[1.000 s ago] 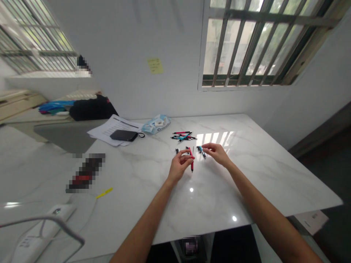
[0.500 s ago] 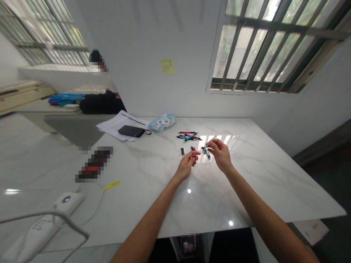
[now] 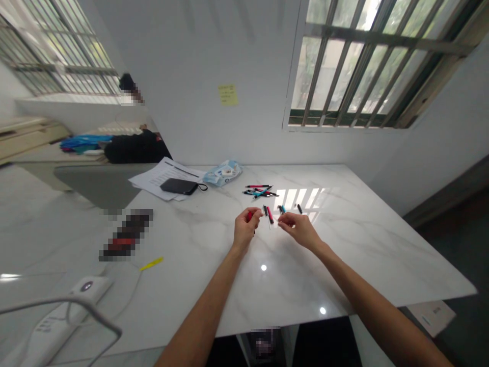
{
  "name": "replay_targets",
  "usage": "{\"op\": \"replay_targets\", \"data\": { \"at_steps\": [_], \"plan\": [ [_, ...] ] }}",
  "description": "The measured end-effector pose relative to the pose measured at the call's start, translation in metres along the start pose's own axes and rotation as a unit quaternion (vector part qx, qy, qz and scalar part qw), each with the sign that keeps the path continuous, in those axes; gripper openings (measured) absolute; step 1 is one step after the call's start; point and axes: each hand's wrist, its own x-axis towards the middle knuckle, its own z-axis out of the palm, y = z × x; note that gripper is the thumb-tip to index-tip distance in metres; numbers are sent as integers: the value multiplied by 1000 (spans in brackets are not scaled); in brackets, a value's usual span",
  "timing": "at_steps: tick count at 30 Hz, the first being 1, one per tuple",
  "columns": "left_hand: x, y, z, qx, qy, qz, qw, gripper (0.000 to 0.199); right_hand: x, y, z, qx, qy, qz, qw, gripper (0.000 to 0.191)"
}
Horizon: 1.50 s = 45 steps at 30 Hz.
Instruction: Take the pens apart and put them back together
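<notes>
While left hand (image 3: 243, 230) pinches a red pen (image 3: 249, 216) | right hand (image 3: 300, 229) curled | pink pen (image 3: 270, 214) between

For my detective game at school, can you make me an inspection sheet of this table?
Surface: white marble table, veined and shiny.
Job's things: pile of pens; pink pen and teal pen lying nearer the hands.
Grippers: left hand has its fingers on a red pen; right hand is close to the teal pen.
Clutter: papers, black pouch, blue plastic packet.
Cables: white power strip with a thin cord.
Surroundings: barred window, yellow sticky note.
</notes>
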Motion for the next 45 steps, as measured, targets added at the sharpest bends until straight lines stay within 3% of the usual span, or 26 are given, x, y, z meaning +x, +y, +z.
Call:
{"op": "replay_targets", "data": {
  "at_steps": [5, 8, 11, 16, 29, 31, 33, 37, 41, 45],
  "plan": [
    [0, 4, 0, -5, -14, -11, 1000, 41, 24, 46, -53, -155, 144, 81, 974, 23],
    [-3, 4, 3, 13, -32, -19, 999, 41, 27, 68, -66, -225, 143, 147, 952, 25],
    [-6, 3, 7, 39, -41, -24, 998, 43, 21, 78, -67, -254, 102, 173, 946, 30],
    [-7, 3, 9, 55, -47, -26, 997, 41, 10, 75, -63, -269, 59, 175, 945, 29],
    [-8, 1, 13, 56, -76, -36, 995, 42, 12, 70, -58, -242, 70, 147, 956, 31],
    [-8, 1, 13, 54, -77, -37, 995, 40, 12, 66, -58, -225, 80, 118, 964, 27],
    [-9, 0, 13, 54, -81, -36, 995, 36, 10, 55, -55, -186, 76, 34, 979, 23],
    [-10, -1, 15, 57, -100, -35, 993, 34, 3, 17, -33, -44, -14, -158, 986, 21],
    [-11, -3, 15, 53, -115, -39, 991, 42, -3, -12, -9, 19, -41, -209, 977, 12],
    [-12, 0, 13, 39, -125, -65, 989, 53, -5, -17, -2, 9, -24, -215, 976, 7]
  ]
}}
